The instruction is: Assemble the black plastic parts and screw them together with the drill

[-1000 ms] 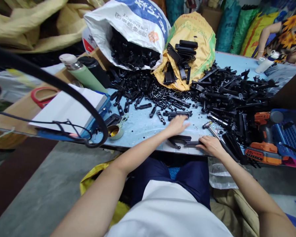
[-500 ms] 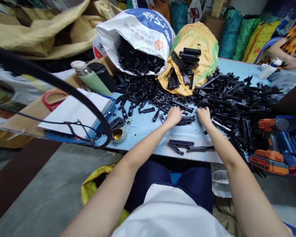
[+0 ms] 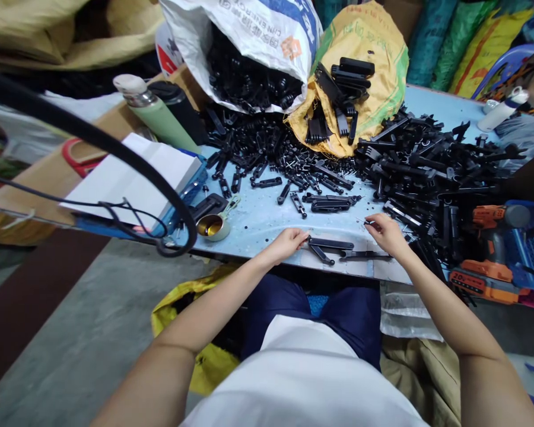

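My left hand (image 3: 289,244) is closed in a pinch at the left end of a flat black bar (image 3: 331,244) near the table's front edge. Under that bar a shorter black piece (image 3: 321,255) lies at a slant, and a black open-jawed part (image 3: 365,256) is to its right. Between the fingertips of my right hand (image 3: 386,232) is a small thin screw or pin (image 3: 362,221), held just above the table and pointing left. Beyond the hands, several black folded pieces (image 3: 331,204) lie side by side.
A heap of black parts (image 3: 422,160) covers the right side. Behind are a white sack (image 3: 249,24) and a yellow sack (image 3: 378,59). An orange drill (image 3: 489,261) stands right; a small cup (image 3: 213,228) and a green bottle (image 3: 164,121) are left. A black cable (image 3: 115,157) crosses the left foreground.
Both hands have come back from the small parts toward the front edge. My left hand has moved to the black bar, and my right now shows a thin screw or pin. The view has tilted down.
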A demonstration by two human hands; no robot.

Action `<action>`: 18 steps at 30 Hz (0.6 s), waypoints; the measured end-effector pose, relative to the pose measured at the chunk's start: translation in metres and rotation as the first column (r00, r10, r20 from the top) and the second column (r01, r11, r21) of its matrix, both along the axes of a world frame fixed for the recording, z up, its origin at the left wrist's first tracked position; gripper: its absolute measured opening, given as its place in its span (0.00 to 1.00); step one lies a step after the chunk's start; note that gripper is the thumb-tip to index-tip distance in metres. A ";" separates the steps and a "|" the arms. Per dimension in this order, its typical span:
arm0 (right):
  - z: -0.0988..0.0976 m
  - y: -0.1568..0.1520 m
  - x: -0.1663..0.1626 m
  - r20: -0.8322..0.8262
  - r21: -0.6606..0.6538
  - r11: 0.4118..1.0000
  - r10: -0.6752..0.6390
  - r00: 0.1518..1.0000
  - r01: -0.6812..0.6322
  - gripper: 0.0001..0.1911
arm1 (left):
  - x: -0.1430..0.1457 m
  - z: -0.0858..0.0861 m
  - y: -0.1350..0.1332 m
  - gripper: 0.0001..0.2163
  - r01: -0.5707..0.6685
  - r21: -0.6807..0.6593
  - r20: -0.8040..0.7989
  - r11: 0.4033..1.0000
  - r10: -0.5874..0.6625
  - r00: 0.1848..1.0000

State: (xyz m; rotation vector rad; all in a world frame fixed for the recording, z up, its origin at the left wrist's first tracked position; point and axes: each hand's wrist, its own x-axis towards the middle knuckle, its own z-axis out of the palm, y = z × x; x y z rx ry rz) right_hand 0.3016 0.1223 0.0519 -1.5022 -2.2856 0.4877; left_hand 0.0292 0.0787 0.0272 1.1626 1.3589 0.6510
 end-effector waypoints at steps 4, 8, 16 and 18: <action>0.012 -0.015 -0.007 -0.011 -0.028 0.997 0.067 0.998 -0.067 0.14 | 0.001 0.002 0.000 0.17 0.066 0.072 -0.045 0.995 -0.063 0.997; 0.016 -0.024 -0.012 -0.018 -0.032 0.995 0.093 0.996 -0.093 0.14 | 0.001 0.001 0.004 0.15 0.035 -0.012 0.053 0.999 -0.034 0.998; 0.006 -0.032 -0.013 -0.105 -0.077 0.997 0.020 0.994 -0.028 0.11 | 0.001 -0.011 0.002 0.10 0.038 0.124 -0.162 0.992 -0.017 0.987; 0.006 -0.033 -0.013 -0.099 -0.084 0.995 0.047 0.994 -0.056 0.11 | 0.001 -0.014 0.003 0.08 -0.008 0.158 -0.205 0.987 0.040 0.978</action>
